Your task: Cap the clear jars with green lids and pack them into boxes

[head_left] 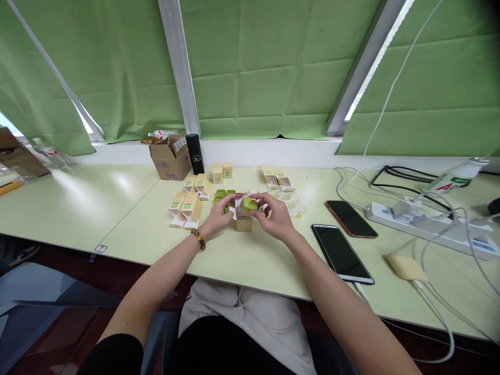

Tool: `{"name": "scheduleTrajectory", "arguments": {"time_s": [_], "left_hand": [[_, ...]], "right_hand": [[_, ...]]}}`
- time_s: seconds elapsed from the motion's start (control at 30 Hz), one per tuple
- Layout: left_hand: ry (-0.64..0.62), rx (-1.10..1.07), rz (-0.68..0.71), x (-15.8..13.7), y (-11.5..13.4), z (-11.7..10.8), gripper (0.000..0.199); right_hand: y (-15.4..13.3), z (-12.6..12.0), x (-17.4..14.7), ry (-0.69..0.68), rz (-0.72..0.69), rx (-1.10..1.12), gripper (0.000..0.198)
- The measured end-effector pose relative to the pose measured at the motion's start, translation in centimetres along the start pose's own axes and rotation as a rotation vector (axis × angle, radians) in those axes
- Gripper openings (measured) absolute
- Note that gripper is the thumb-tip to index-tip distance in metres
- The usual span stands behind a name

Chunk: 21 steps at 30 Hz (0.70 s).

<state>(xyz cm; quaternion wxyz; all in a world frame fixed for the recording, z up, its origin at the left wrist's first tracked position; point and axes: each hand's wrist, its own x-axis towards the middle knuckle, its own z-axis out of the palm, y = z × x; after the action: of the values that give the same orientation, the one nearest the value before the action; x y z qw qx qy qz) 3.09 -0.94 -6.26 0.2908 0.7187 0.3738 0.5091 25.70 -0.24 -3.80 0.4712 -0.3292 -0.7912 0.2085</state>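
My right hand [275, 216] pinches a small glossy green case [249, 204] with a pale loop on top, right above a small cream cardboard box [244, 225]. With its fingers closed on the upper flaps of that box, my left hand [217, 217] steadies it from the left. The box stands upright with its top unfolded. Whether the case touches the inside of the box cannot be seen. Behind my left hand sit several more green cases [221, 193], partly hidden by the fingers. Several clear plastic pieces [296, 209] with yellow spots lie just beyond my right hand.
Unfolded cream boxes [190, 207] stand at left, with more [276, 179] at the back. Closed boxes [217, 174] stand near a brown carton [171, 162] and a black cylinder [195, 154]. To the right lie two phones [344, 254], a power strip [429, 229] and loose cables.
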Motion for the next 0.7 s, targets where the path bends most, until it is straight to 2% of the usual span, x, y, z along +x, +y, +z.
{"name": "scheduleTrajectory", "arguments": {"time_s": [0.43, 0.57, 0.7], "left_hand": [[0.027, 0.02, -0.023, -0.3, 0.0, 0.2, 0.068], [0.026, 0.02, -0.029, -0.3, 0.0, 0.2, 0.073], [0.013, 0.015, -0.024, -0.3, 0.1, 0.2, 0.075]], "right_hand": [[-0.3, 0.9, -0.5, -0.163, -0.002, -0.147, 0.024], [-0.3, 1.4, -0.6, -0.135, -0.078, -0.194, 0.007], [-0.1, 1.8, -0.6, -0.083, -0.115, -0.196, 0.011]]}}
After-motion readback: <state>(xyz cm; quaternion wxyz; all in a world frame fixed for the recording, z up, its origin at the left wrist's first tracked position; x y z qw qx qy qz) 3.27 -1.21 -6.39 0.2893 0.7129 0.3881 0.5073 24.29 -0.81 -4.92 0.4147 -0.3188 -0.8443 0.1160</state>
